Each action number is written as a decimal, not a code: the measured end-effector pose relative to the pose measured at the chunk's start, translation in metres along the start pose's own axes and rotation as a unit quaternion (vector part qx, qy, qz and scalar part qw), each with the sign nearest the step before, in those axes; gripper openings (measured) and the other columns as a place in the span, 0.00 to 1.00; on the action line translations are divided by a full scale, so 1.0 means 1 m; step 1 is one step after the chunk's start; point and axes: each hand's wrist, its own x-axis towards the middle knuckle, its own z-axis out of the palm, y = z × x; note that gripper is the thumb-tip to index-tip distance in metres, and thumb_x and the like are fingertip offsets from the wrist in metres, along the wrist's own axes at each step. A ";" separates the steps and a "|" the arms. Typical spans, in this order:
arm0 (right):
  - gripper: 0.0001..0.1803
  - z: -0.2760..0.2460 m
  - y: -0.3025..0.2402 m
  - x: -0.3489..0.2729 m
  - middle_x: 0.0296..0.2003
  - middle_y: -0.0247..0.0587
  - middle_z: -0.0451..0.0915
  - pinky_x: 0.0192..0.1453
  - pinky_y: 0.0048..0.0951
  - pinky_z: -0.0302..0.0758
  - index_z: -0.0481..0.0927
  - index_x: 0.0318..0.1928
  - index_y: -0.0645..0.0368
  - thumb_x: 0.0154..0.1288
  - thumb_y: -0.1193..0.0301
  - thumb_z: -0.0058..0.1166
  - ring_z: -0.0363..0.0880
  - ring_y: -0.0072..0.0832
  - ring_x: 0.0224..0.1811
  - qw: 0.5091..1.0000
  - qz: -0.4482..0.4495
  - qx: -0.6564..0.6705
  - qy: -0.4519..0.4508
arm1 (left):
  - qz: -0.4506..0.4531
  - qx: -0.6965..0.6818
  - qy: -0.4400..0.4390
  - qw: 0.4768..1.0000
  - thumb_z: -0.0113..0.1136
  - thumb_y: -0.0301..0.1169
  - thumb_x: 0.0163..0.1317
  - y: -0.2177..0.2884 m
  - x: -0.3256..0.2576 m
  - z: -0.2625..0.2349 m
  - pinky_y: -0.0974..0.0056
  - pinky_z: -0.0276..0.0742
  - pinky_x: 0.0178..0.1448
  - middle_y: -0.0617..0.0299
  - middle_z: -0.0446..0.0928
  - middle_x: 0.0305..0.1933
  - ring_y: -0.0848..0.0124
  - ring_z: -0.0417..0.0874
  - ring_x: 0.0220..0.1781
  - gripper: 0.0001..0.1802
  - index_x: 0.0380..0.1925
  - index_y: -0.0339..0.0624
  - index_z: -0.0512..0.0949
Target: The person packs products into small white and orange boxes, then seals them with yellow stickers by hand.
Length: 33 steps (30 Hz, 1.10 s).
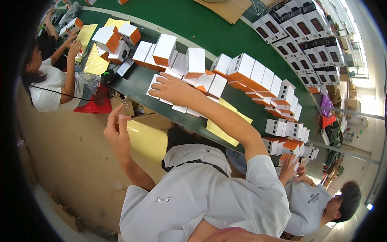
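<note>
My right hand reaches across the table, palm down, fingers spread over a cluster of small white boxes near the front edge. It touches or hovers just above them; no grip on a box shows. Off the table's front edge is my left hand, raised, with thumb and forefinger apart and nothing visible between them. Beside its thumb lies a yellow sheet, below table level; whether they touch I cannot tell. Taller white boxes with orange sides stand just beyond my right hand.
Rows of white and orange boxes run along the green table to the right. Another yellow sheet lies by the front edge. Co-workers sit left and right. Stacked boxes stand far right.
</note>
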 end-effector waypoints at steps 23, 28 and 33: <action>0.09 0.121 0.013 0.116 0.41 0.27 0.78 0.58 0.41 0.71 0.78 0.40 0.38 0.58 0.65 0.53 0.75 0.32 0.52 0.994 -0.020 -0.082 0.076 | 0.006 0.286 -0.269 0.920 0.53 0.45 0.64 -0.091 -0.011 0.051 0.51 0.74 0.52 0.41 0.80 0.42 0.44 0.80 0.48 0.21 0.46 0.42 0.80; 0.21 0.142 0.008 0.113 0.54 0.27 0.74 0.66 0.45 0.64 0.78 0.54 0.28 0.58 0.61 0.55 0.67 0.34 0.63 0.986 0.054 0.028 -0.154 | -0.091 0.223 -0.255 0.936 0.54 0.45 0.64 -0.108 -0.028 0.034 0.53 0.74 0.50 0.42 0.81 0.40 0.46 0.81 0.46 0.21 0.48 0.42 0.80; 0.20 0.169 -0.023 0.099 0.73 0.25 0.51 0.77 0.52 0.39 0.77 0.55 0.24 0.61 0.52 0.54 0.37 0.41 0.78 0.981 0.098 -0.059 -0.158 | -0.103 0.334 -0.299 0.888 0.57 0.45 0.61 -0.120 -0.027 0.037 0.52 0.75 0.51 0.40 0.80 0.40 0.46 0.81 0.47 0.22 0.43 0.38 0.81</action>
